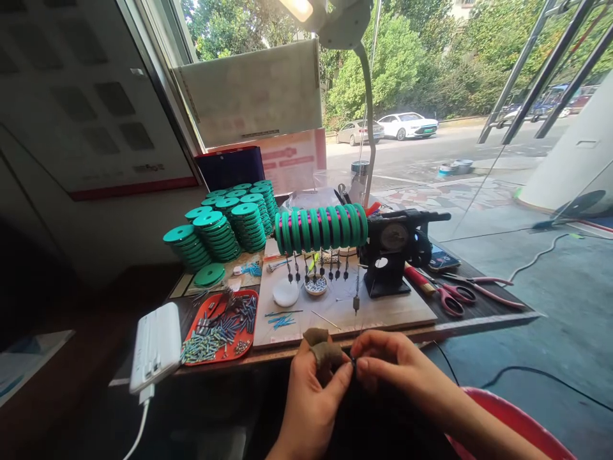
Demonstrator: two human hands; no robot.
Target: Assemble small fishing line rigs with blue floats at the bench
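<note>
My left hand (316,396) is closed in a pinch in front of the board's near edge, with brown cloth finger covers (325,352) around two of its fingers. My right hand (390,361) meets it from the right, thumb and fingertips drawn together. Between the fingertips is a tiny dark item, too small to make out. Just beyond hangs a small dark weight (356,303) on a twisted line below a black winding device (390,246). A row of green spools (320,229) sits on that device, with several more weights dangling under it.
A red tray (253,300) of small tubes and beads lies left, beside a white power bank (156,348). Green spool stacks (211,233) stand behind. A white dish (286,294) and bead bowl (316,291) rest on the board. Scissors (453,300) and pliers (493,291) lie right.
</note>
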